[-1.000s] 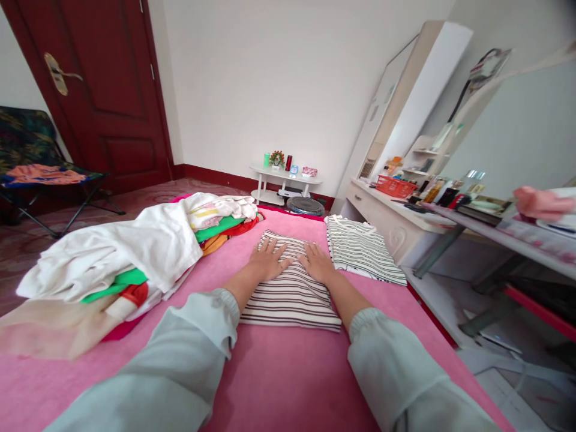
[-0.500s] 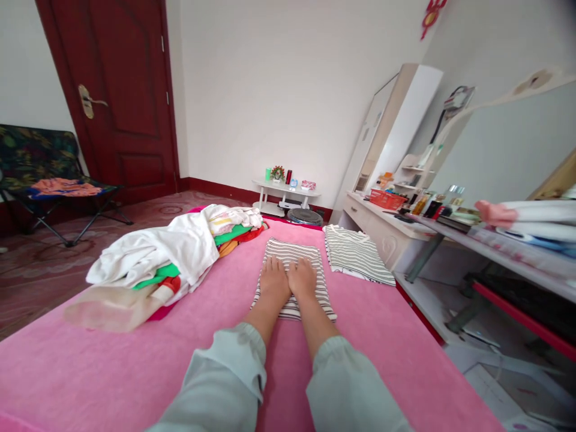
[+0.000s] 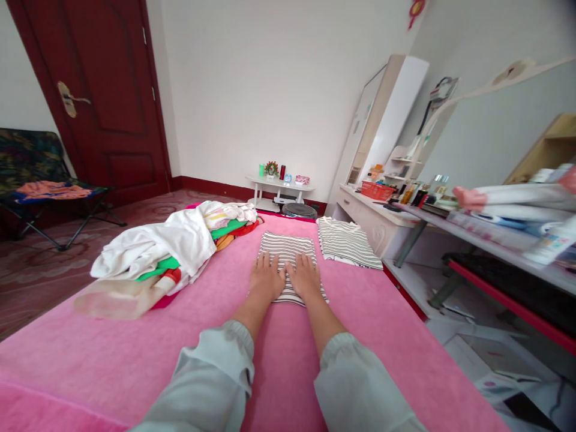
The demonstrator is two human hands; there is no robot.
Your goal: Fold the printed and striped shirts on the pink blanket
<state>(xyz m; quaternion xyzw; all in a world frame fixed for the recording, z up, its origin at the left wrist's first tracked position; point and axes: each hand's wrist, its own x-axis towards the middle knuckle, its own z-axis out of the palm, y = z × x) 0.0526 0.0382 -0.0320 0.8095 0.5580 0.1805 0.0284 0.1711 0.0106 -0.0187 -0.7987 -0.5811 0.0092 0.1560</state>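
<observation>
A folded black-and-white striped garment [image 3: 288,243] lies flat on the pink bed cover [image 3: 189,360], straight ahead. My left hand [image 3: 267,277] rests palm down on its left side, fingers stretched out. On the right side lies my right hand [image 3: 305,276], also flat with its fingers spread. The two thumbs point toward each other and nearly meet. Both hands press on the cloth without gripping it. Just to the right is a second folded striped garment [image 3: 348,243], apart from my hands.
A heap of clothes [image 3: 180,240], white on top, lies at the left of the bed. To the right stand a dresser [image 3: 378,210] and a grey table [image 3: 504,240] with bottles and rolled cloths. A low white table [image 3: 279,183] stands by the far wall.
My hands have slid apart from the middle of the striped garment toward its two sides, with fingers more spread. The view has shifted slightly to the right.
</observation>
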